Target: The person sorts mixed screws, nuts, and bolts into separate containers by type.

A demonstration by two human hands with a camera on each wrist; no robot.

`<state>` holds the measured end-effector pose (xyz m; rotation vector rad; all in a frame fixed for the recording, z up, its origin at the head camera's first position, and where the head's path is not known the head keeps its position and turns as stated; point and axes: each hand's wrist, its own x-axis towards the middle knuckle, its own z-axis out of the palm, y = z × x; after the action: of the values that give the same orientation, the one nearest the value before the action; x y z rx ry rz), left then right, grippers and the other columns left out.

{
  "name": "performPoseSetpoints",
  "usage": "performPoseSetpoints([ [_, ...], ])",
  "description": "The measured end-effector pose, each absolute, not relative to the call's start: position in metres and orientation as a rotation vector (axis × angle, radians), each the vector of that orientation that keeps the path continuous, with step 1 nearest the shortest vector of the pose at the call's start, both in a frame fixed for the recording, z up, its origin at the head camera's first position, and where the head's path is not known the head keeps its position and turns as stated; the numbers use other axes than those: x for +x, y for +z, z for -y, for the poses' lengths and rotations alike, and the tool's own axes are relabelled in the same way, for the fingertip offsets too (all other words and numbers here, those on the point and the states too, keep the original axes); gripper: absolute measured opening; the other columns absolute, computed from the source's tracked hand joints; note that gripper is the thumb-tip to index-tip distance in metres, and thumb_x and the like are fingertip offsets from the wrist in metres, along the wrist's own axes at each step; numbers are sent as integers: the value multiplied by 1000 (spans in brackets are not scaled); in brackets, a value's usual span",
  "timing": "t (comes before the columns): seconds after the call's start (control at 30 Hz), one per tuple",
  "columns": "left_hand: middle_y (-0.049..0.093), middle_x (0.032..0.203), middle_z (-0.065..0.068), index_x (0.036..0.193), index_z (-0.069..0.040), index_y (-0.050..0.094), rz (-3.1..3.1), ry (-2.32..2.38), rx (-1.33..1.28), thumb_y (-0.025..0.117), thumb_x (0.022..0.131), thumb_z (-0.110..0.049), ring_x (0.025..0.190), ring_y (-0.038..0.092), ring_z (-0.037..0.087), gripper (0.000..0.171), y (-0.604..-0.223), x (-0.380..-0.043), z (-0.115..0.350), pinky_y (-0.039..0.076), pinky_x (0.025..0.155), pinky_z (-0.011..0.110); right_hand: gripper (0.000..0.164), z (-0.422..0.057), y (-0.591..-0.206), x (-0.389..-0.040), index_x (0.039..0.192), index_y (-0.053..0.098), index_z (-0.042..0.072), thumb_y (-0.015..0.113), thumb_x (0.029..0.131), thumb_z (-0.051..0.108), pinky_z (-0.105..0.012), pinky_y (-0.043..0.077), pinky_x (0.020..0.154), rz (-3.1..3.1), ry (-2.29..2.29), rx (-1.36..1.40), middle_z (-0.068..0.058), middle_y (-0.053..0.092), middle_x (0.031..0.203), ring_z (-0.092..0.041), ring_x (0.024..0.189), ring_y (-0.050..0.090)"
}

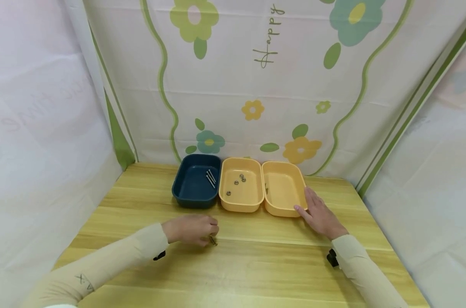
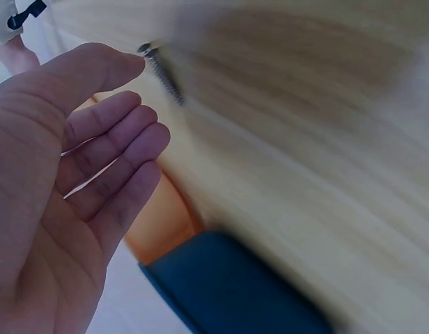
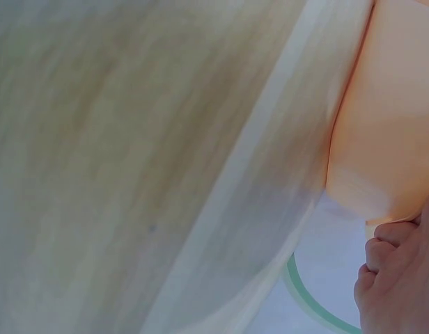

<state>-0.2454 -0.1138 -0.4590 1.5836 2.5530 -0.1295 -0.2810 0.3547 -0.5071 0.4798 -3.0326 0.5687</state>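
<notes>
My left hand [image 1: 196, 229] is low over the table in front of the boxes, its fingers loosely bent and the thumb apart from them. Right at its fingertips is a screw [image 1: 212, 240]; in the left wrist view this dark threaded screw [image 2: 162, 75] shows just beyond the thumb tip. My right hand [image 1: 320, 216] holds the near right corner of the right yellow box [image 1: 286, 211], thumb at the front rim and fingers along the side. In the right wrist view, bent fingers [image 3: 381, 254] meet the box's rim.
A dark blue box [image 1: 196, 201] with several long screws [image 1: 211, 179] stands at the left of the row. Beside it, the middle yellow box [image 1: 240, 207] contains several nuts [image 1: 236, 182]. Small brass-coloured pieces [image 1: 266, 189] lie in the right yellow box. A flowered cloth [image 1: 225, 85] hangs behind.
</notes>
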Motion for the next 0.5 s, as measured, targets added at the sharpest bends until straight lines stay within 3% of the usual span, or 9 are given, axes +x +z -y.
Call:
performPoseSetpoints([
  [0.2, 67, 102, -8, 99, -20, 71, -2556, -60, 1515, 79, 94, -25, 89, 59, 3, 11, -466, -245, 116, 55, 83, 20, 91, -355, -507, -281, 167, 1, -5, 39, 111, 56, -69, 16, 127, 3020, 569, 476, -26, 2, 176, -49, 162, 11],
  [0.5, 66, 101, -9, 98, -21, 71, -2571, 1, 1495, 81, 92, -19, 88, 57, 2, 11, -473, -247, 118, 54, 82, 19, 91, -355, -509, -282, 167, 1, -3, 40, 111, 56, -69, 17, 127, 3010, 576, 475, -25, 3, 176, -48, 162, 12],
])
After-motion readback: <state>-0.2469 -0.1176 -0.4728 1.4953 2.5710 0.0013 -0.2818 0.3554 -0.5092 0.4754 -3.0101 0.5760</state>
